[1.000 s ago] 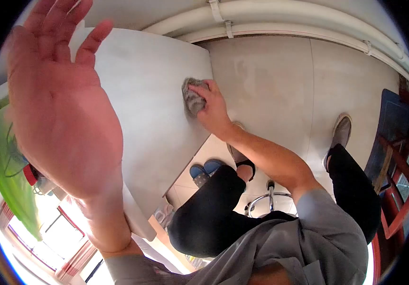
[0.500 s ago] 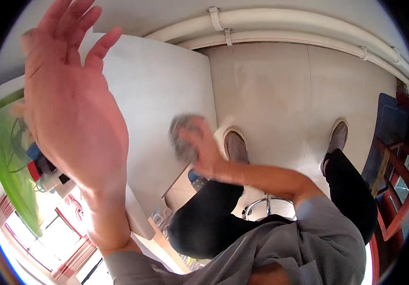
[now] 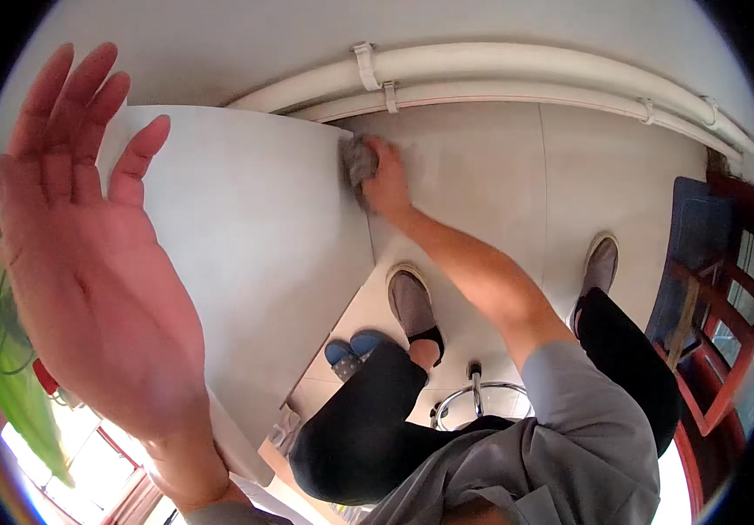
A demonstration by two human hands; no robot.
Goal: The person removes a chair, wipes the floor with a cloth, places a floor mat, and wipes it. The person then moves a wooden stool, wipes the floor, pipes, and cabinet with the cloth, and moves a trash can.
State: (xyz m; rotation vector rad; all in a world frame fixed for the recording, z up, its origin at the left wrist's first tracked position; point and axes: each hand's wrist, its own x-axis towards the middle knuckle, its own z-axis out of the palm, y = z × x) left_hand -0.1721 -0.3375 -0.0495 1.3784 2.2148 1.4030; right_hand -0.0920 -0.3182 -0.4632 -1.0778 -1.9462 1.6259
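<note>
My left hand [image 3: 101, 262] is raised close to the camera at the left, palm showing, its fingers spread and nothing in it. Below and beyond it lies a broad white panel [image 3: 246, 210]. At that panel's far right corner, my right hand [image 3: 384, 179] has its fingers around a crumpled grey cloth [image 3: 359, 164], pressed against the surface near the edge. The cloth is partly hidden by the fingers and slightly blurred.
White pipes [image 3: 499, 66] run along the wall. Blue slippers [image 3: 358, 347] lie beside the panel's edge, near my shoe [image 3: 410, 302]. A chrome stool base [image 3: 479, 394] stands between my legs. A red frame [image 3: 718, 376] is at the right, a green object [image 3: 10, 367] at the left.
My right hand, with the cloth, has swung from the panel's near right edge up to its far corner. The raised left hand sits lower and further left in view, still spread.
</note>
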